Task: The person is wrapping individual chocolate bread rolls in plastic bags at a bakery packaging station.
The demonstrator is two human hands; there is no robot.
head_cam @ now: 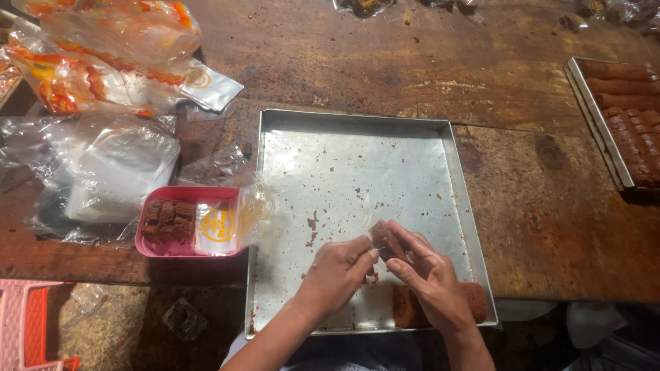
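**Cake slice, held between both hands over the tray**

Head view. Cake slice (385, 239): brown, in a clear wrapper, long axis running up-left to down-right. It lies at the fingertips of both hands, above the tray's (344, 158) lower part. Left hand (335, 273): pinching the slice's left end. Right hand (430, 275): fingers closed along its right side, equally near. The wrapper seems partly open; glare makes this unsure. More cake (411, 307) sits under the right wrist. Pink tub (185, 196) of slices is just left of the tray.
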